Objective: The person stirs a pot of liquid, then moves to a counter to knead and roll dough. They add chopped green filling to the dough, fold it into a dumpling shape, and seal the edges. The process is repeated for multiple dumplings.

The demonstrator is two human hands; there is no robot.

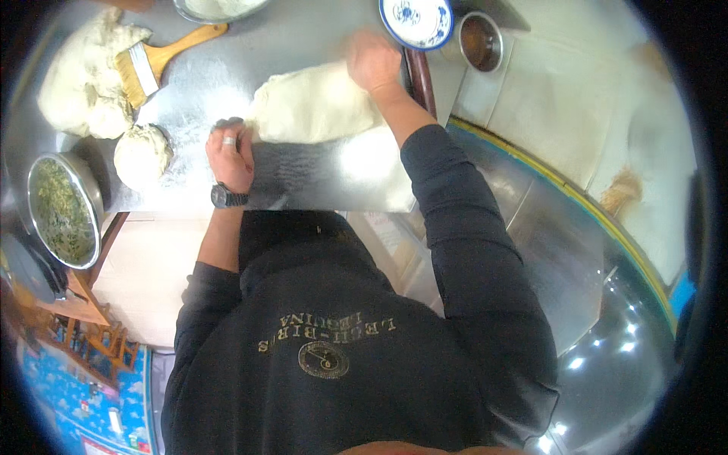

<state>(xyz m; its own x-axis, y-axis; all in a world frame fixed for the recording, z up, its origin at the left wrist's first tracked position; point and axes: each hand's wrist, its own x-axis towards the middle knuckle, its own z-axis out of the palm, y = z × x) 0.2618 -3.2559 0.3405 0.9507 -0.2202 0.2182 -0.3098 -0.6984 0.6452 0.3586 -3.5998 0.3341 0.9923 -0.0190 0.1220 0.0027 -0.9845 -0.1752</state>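
A flattened piece of pale dough (pixel 315 108) lies stretched sideways on the steel worktop (pixel 318 176). At its left end is my left hand (pixel 230 153), with a ring and a dark wristwatch, thumb and fingers closed on the dough's edge. My right hand (pixel 373 60) is blurred by motion over the far right corner of the dough. Its fingers look curled, but their grip is hidden. Left of my left hand sits a round lump of dough (pixel 142 157). A large mass of dough (pixel 85 79) rests farther left, with a wide wooden-handled brush (pixel 165 51) against it.
A metal bowl of chopped green filling (pixel 63 210) stands at the near left edge. At the back are a bowl of white contents (pixel 222 7) and a blue-and-white dish (pixel 417 23). A dark red rod (pixel 420 82) and a metal cup of brown liquid (pixel 480 42) are at right.
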